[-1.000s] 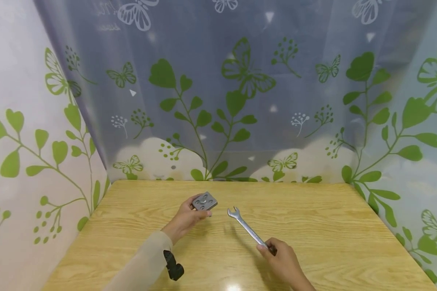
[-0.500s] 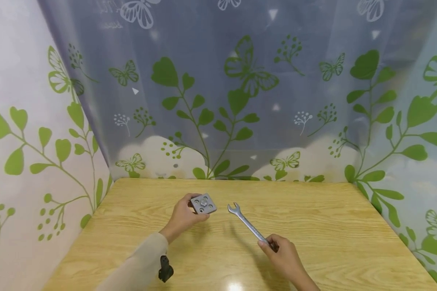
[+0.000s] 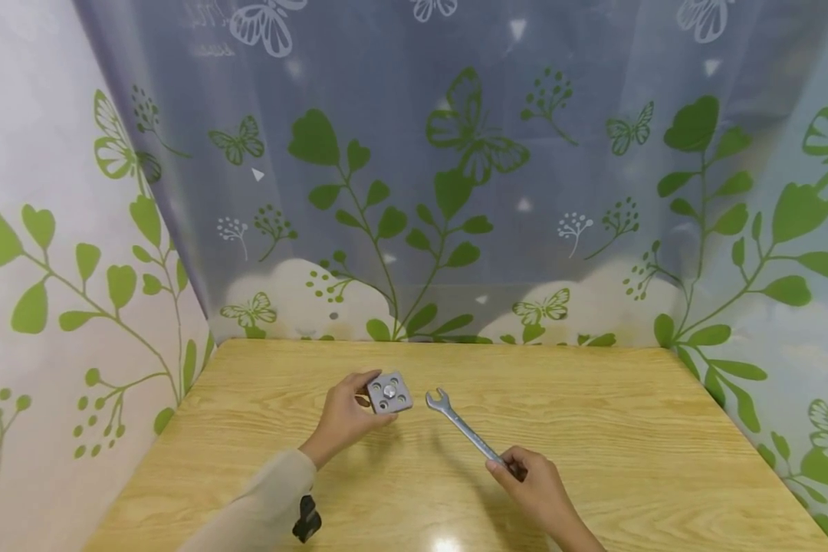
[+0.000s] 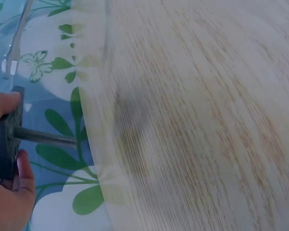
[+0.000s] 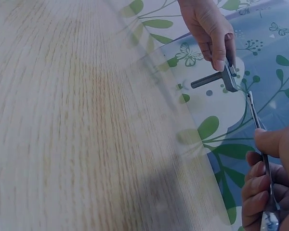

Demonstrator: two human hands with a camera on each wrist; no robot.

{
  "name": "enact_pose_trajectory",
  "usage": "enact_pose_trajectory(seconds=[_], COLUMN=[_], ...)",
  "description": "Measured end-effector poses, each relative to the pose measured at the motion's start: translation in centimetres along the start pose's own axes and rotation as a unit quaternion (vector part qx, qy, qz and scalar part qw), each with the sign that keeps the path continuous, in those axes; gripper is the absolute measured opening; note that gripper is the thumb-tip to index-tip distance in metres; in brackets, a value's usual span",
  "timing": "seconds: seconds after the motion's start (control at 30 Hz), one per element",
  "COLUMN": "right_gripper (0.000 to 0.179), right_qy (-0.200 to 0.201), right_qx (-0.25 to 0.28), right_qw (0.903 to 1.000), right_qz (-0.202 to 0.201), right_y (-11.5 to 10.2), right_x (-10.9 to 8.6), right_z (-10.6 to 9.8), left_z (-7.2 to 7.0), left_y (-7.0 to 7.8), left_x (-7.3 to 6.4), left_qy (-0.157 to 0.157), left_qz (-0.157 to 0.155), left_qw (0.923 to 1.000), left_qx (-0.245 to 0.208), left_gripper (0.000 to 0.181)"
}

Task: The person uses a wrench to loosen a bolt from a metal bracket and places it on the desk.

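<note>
My left hand (image 3: 345, 414) pinches a square grey metal plate (image 3: 402, 381) by its edges, between thumb and fingers. Several holes surround a hex bolt head (image 3: 389, 392) at the middle of its face. From the other side juts the bolt's straight shank (image 4: 45, 137), plain in the left wrist view. My right hand (image 3: 534, 483) grips a silver open-end wrench (image 3: 465, 429) by its lower part; the far end of its handle is hidden in the palm in the head view. The wrench's forked end points at the plate, with a small gap between them, also visible in the right wrist view.
Both hands are above a wood-grain table (image 3: 628, 429). A patterned curtain (image 3: 400, 176) with leaves and butterflies stands behind its far edge, and similar sheets hang on both sides. A black strap (image 3: 307, 519) hangs near the left sleeve (image 3: 255, 498).
My left hand has tilted the plate so its bolt-head face turns more toward the head camera, and it sits slightly lower. The wrench's forked end has shifted slightly left, closer to the plate.
</note>
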State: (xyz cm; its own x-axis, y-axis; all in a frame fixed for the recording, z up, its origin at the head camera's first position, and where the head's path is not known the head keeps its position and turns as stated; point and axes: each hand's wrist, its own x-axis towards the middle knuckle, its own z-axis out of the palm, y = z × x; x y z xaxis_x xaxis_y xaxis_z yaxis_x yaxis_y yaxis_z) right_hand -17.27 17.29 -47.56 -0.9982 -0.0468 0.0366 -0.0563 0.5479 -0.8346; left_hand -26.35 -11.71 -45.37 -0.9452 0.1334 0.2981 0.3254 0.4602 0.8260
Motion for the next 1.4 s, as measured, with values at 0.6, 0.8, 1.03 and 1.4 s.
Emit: enact_pose_trajectory(seconds=[0.6, 0.8, 1.03, 1.4], right_gripper=[0.022, 0.025, 0.027, 0.027], right_qy=[-0.018, -0.022, -0.044, -0.066], right_qx=[-0.032, -0.042, -0.051, -0.064], right_qw=[0.9974, 0.9937, 0.9897, 0.9833], right_qz=[-0.061, -0.101, -0.126, -0.157], right_y=[-1.0, -1.7, -2.0, -1.7], right_x=[0.3, 0.2, 0.4, 0.6], right_z=[0.1, 0.5, 0.0, -0.6], left_z=[0.3, 0.5, 0.3, 0.5], left_y=[0.2, 0.5, 0.6, 0.6], left_x=[-0.5, -0.6, -0.6, -0.3], left_qy=[-0.047, -0.046, -0.053, -0.097], left_qz=[0.025, 0.045, 0.073, 0.098], left_qw=[0.9971, 0.9963, 0.9959, 0.9902], left_qx=[-0.054, -0.056, 0.002, 0.02], left_gripper=[0.072, 0.069, 0.071, 0.059])
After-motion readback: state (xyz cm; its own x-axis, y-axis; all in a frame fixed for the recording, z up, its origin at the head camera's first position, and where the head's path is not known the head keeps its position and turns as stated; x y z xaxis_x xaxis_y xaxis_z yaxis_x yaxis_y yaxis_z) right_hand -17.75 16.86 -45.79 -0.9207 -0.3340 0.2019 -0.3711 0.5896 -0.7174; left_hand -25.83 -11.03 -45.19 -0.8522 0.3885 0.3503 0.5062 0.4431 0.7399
